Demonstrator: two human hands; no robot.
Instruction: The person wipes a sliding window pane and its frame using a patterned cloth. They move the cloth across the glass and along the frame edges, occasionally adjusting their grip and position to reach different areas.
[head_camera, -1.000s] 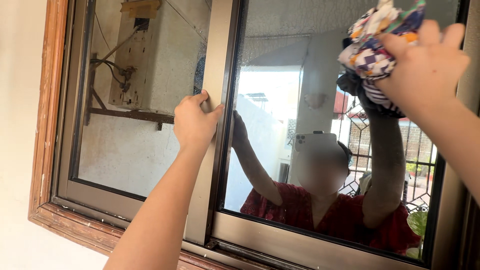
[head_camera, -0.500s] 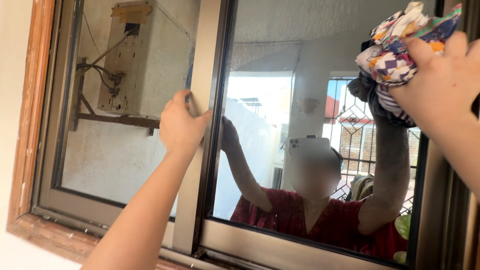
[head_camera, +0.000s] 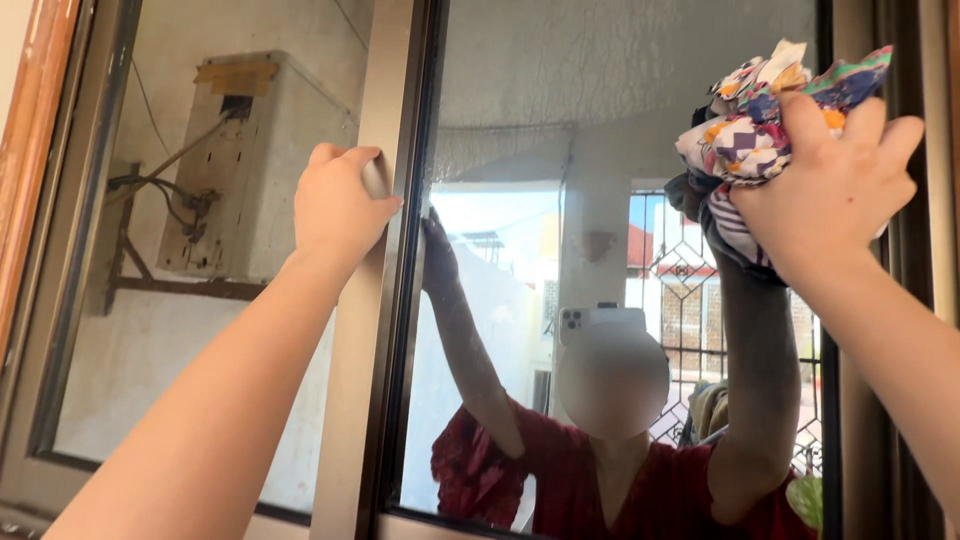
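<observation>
My left hand (head_camera: 338, 208) grips the upright metal bar of the sliding window frame (head_camera: 362, 330), fingers curled around its edge. My right hand (head_camera: 832, 190) holds a crumpled multicoloured cloth (head_camera: 748, 132) pressed against the dark reflective pane (head_camera: 540, 130) near its upper right. The glass mirrors both my arms, the cloth and a person in a red top.
Behind the left pane (head_camera: 200, 340) a pale boxy unit (head_camera: 232, 160) with cables sits on a wall bracket. A wooden outer frame (head_camera: 25, 150) runs down the far left. A dark frame edge (head_camera: 890, 400) borders the right side of the pane.
The view has moved closer and shifted right. My left hand slid slightly up the bar and closed around it. My right hand with the cloth shifted a little on the glass.
</observation>
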